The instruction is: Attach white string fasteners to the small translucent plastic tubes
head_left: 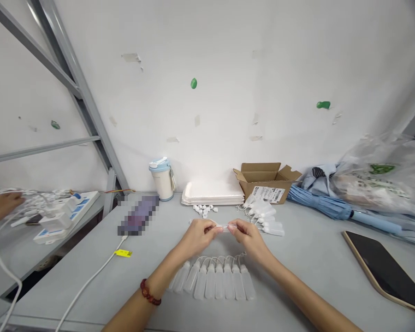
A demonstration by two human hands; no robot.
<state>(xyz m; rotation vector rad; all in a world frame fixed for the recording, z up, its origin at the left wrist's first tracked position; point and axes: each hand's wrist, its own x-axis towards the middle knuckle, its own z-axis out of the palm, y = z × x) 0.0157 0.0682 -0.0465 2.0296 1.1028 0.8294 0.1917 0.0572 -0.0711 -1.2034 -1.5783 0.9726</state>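
Note:
Both my hands meet over the middle of the grey table (311,258). My left hand (198,236) and my right hand (249,236) each pinch one end of a small clear plastic bottle (224,227) held level between them. Just below my wrists lies a row of several small clear squeeze bottles (216,280), side by side with caps pointing away from me. A loose pile of more such bottles (267,216) lies beyond my right hand. Several small white caps (204,210) are scattered beyond my left hand.
Against the wall stand a blue-lidded cup (162,179), a stack of white trays (212,193) and an open cardboard box (267,180). A blue umbrella (327,205), plastic bags (383,173), a tablet (387,269), a white cable (90,281), a power strip (67,214) and another person's hand (2,204) are around.

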